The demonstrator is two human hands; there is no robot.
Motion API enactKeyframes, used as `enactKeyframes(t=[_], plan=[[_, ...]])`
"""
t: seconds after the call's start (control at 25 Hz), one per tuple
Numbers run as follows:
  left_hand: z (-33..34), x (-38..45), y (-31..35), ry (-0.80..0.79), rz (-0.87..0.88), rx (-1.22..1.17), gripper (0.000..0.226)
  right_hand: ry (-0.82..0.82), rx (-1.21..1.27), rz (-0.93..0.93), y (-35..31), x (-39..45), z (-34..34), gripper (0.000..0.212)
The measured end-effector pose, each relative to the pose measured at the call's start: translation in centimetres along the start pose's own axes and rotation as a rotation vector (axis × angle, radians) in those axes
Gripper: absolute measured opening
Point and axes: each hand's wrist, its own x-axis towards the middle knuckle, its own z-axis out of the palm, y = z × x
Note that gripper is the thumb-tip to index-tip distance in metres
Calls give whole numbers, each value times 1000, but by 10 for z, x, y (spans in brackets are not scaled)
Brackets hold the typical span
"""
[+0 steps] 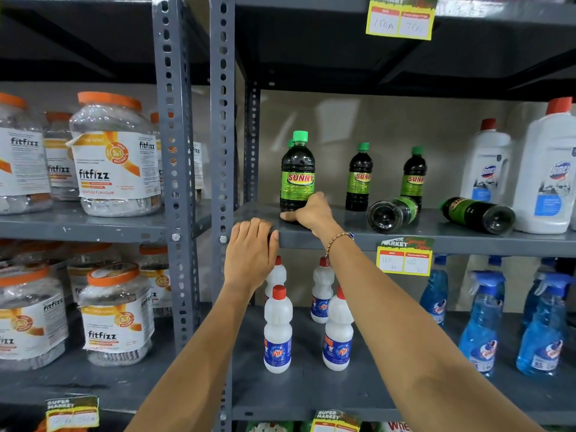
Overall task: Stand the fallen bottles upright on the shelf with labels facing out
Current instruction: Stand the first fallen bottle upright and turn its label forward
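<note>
On the shelf point(436, 241), right hand point(313, 212) fingers wrap an upright bottle point(297, 176), left hand point(249, 247) curls over the edge, holding nothing; probably next: two fallen bottles point(393, 213) need lifting.

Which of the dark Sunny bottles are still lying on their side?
Two: the fallen bottle and the fallen bottle by the white jug, both with bases toward the camera. The others stand upright.

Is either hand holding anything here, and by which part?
Right hand grips the upright Sunny bottle at its base. Left hand only rests on the shelf edge.
</note>
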Motion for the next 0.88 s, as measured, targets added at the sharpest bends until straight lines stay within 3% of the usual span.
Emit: enactKeyframes(t=[0.08,0.24,0.44,0.6,0.88], plan=[[-5,9,4,-28,-19,-1,38,-84,28,27,1,4,-5,84],[-17,56,15,-269,-146,9,39,-163,300,33,13,5,-28,30],[-3,107,12,-781,-500,-614,47,-121,376,18,19,7,-30,29],[9,107,7,-761,-567,-736,29,-114,394,37,20,10,-29,28],[-5,97,2,-724,-626,-778,37,-173,342,-5,18,-6,-40,31]])
